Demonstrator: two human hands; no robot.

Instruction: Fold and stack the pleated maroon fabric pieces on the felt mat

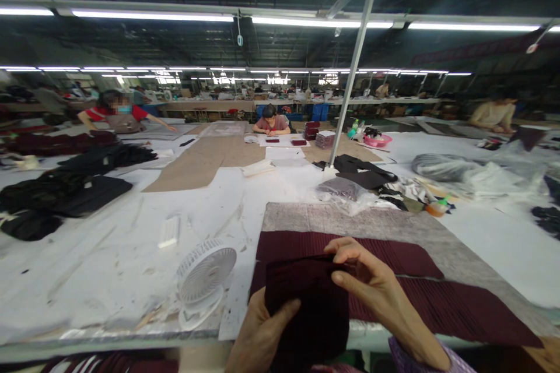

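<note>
My left hand (258, 335) grips the lower left edge of a dark maroon fabric piece (306, 309) at the table's near edge. My right hand (371, 288) pinches the top right of the same piece with thumb and fingers. Under it lies a wider maroon pleated fabric (420, 291), spread flat on a grey board (359, 218). Both hands hold the dark piece slightly raised above the pleated cloth.
A small white fan (203, 280) lies to the left of my hands on the white table (100, 256). Black garments (56, 195) pile at far left. A metal pole (352, 78) rises ahead, with bagged cloth (345, 192) beside it. Other people work at the far tables.
</note>
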